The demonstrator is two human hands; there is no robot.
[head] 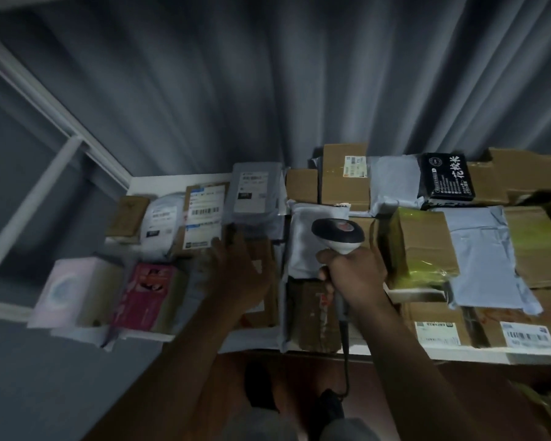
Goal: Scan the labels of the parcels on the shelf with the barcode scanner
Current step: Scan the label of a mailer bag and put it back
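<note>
My right hand [353, 275] grips the handle of a white and black barcode scanner [337, 233]; its head points up and left over a white poly-bag parcel [306, 230]. My left hand [239, 272] reaches forward with straight fingers, its fingertips at the lower edge of a brown cardboard parcel [204, 214] whose white barcode label faces me. Beside that parcel lie a white bag parcel [161, 224] and a grey bag parcel [255, 192], both with labels. All of them sit on a white shelf [159, 181]. The picture is blurred.
A pink box [74, 291] and a magenta box [147, 297] stand on the lower left. Brown cartons [344, 176], a black packet [446, 176] and grey bags [484, 256] fill the right side. A grey curtain hangs behind. The scanner's cable [345, 351] hangs down.
</note>
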